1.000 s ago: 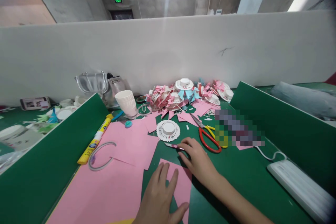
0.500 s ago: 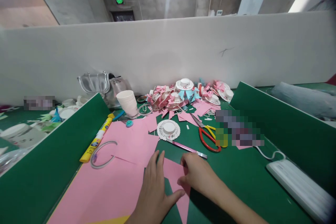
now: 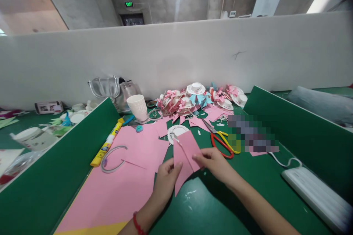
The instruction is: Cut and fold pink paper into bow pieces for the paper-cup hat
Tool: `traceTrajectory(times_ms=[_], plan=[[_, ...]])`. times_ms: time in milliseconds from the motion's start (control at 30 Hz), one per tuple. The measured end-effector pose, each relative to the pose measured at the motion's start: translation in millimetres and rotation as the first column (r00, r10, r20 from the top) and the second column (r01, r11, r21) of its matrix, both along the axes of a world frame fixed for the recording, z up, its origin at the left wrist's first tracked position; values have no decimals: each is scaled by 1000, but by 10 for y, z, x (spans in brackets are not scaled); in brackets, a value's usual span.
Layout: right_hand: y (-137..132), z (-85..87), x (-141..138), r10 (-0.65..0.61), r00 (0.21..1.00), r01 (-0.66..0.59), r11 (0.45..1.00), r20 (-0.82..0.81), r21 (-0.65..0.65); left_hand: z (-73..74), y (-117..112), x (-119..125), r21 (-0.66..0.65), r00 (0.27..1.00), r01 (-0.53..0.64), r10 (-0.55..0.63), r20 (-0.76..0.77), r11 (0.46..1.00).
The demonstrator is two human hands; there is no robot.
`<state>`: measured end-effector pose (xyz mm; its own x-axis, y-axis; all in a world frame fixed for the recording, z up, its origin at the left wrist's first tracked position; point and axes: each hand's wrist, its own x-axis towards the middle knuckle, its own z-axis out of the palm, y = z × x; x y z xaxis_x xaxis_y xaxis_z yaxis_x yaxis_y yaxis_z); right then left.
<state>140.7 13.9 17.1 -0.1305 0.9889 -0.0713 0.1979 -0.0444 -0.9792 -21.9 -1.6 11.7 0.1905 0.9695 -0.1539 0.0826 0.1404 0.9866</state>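
Observation:
My left hand pinches the left edge of a pink paper piece between thumb and fingers. At its right edge, my right hand pinches the same paper, which is held up off the green table. A crease or overlap runs slantwise down its middle, and its lower left end tapers to a point. Behind the paper, a white fringed paper disc with a raised centre is partly covered. Red and yellow scissors lie open-bladed just beyond my right hand. Large pink paper sheets spread beside my left hand.
A yellow glue stick tube lies along the left green divider. Stacked paper cups and a heap of small paper hats stand at the back. A white mask rests by the right divider.
Both hands have taken hold of the pink paper and lifted it from the table. My left hand has gone from spread fingers to a pinch. The paper now hides the pink-handled cutter.

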Motion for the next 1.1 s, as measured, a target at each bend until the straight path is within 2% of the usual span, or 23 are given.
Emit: traceTrajectory(times_ms=[133,233,300,333,367,400,433,467,500,567,700,833,933,1100], plan=[[264,-84,197,-230,972,229,973,41,26,-39,24,38,-68,993,-117,119,24,991],[370,-96,324,-420,905,412,904,70,113,-50,11,41,-50,992,-124,123,-14,991],[308,-82,311,-503,859,476,852,90,218,-45,-2,51,-21,994,-107,106,-27,994],[243,-73,271,-502,859,459,843,103,282,-41,-8,61,-5,994,-102,102,-34,995],[166,-65,214,-436,893,388,871,112,303,-38,-13,72,11,993,-108,108,-41,994],[88,-58,148,-286,953,255,936,101,243,-36,-16,86,27,991,-123,124,-48,992],[17,-55,81,-106,993,98,987,57,126,-35,-17,99,42,987,-147,149,-55,988],[-41,-54,20,16,1000,-16,1000,-7,18,-35,-16,112,56,982,-173,176,-63,983],[-80,-57,-27,57,996,-60,997,-67,-47,-36,-15,123,66,978,-192,196,-71,979],[-108,-69,-73,26,991,-40,994,-131,-102,-42,-10,138,75,977,-190,196,-80,979],[-84,-103,-34,-55,990,44,995,-131,-85,-74,-6,145,121,988,-125,136,-79,985],[-124,-114,-31,-70,992,64,996,-109,-58,-107,-28,150,251,968,-61,118,-222,966],[-181,-91,-77,-55,992,52,998,-111,-29,-96,-59,157,248,941,-41,121,-317,968],[-236,-44,-113,-44,994,50,997,-98,57,-17,-78,158,235,963,31,34,-267,971]])
